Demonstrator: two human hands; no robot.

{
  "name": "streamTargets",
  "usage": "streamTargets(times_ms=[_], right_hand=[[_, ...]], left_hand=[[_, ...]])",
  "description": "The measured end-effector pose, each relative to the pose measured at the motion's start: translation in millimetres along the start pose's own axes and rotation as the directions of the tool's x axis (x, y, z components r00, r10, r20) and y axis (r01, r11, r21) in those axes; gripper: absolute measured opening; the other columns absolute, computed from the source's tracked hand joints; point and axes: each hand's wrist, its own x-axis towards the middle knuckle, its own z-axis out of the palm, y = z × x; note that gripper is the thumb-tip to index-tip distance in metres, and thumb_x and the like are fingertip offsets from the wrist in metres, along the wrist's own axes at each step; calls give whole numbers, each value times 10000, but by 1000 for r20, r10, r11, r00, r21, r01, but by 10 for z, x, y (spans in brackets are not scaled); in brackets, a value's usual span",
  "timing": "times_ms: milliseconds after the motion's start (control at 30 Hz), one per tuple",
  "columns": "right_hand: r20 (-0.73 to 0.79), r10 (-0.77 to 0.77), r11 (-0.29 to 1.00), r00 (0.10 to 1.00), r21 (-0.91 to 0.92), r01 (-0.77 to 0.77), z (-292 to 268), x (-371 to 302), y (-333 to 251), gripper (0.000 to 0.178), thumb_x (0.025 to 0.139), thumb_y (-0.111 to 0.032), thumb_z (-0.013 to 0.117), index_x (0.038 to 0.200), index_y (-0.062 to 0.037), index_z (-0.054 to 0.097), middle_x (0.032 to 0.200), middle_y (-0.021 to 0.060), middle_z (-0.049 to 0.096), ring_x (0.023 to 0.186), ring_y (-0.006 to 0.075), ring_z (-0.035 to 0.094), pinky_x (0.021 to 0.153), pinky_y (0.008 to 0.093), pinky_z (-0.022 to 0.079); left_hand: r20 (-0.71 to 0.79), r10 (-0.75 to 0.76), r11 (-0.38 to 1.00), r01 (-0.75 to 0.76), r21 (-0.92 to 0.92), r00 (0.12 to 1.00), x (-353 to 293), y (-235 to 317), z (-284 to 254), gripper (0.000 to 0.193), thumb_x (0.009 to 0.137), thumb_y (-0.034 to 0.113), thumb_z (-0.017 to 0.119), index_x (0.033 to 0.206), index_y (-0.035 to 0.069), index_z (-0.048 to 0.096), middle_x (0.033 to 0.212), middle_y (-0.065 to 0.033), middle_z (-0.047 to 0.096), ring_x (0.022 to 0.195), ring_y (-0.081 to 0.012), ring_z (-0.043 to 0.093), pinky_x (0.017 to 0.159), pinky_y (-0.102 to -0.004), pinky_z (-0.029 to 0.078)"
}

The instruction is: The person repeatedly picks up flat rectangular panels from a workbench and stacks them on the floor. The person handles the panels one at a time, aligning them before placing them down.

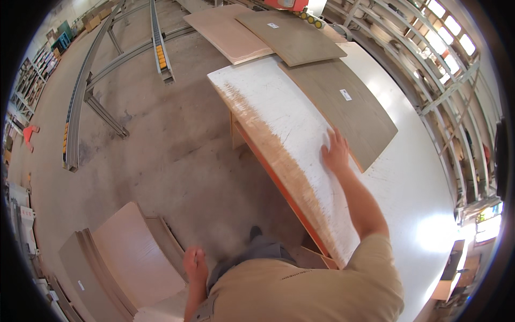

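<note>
My right hand [337,153] is stretched over the worn white worktable [273,115], fingers spread. Its fingertips are at the near long edge of a grey-brown wood-grain board [351,107] that lies flat and bears a small white label. A second grey-brown board [289,37] overlaps the far end of that one. Beside it lies a pinkish-tan panel [228,33], jutting past the table's left edge. Low at my left side, my left hand [196,263] hangs with curled fingers and nothing visible in it, close to a leaning stack of panels [134,252].
Metal roller rails [161,53] on a frame [107,115] stand on the concrete floor at the far left. A tall rack [450,91] runs along the right. Red equipment [287,4] stands at the table's far end. The table's left edge is worn to bare wood.
</note>
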Motion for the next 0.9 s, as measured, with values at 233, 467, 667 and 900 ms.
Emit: streamTargets(times_ms=[233,467,667,900], right_hand=[[-124,-22,993,992,114,36,64,-292,64,590,805,-111,598,1377,-58,464,1507,217,342,1394,402,320,1149,523,242],[-29,-60,992,998,108,63,-47,288,-131,634,748,-87,616,1365,-58,472,1496,229,340,1380,437,321,1127,559,262],[-142,-109,986,984,111,125,228,2398,-526,661,792,-197,675,1404,-103,443,1508,165,365,1434,370,274,1160,519,220],[-13,78,997,997,-20,-78,875,4633,-1085,632,951,-480,469,1476,-140,377,1566,157,277,1461,382,198,1183,518,162]], left_hand=[[303,286,950,-310,35,909,1864,420,994,162,880,110,634,1016,34,589,1163,-164,584,974,-318,610,839,-384,499],[22,528,837,-525,158,849,4193,488,2085,357,865,177,667,1142,-6,534,1198,-219,560,1133,-393,535,965,-433,442],[128,489,758,-493,427,863,5438,488,2764,557,824,246,691,1274,12,461,1376,-283,423,1255,-451,430,1045,-522,363],[286,420,775,-504,381,861,5514,599,2787,626,812,300,670,1303,-9,436,1425,-295,367,1278,-470,390,1045,-600,308]])
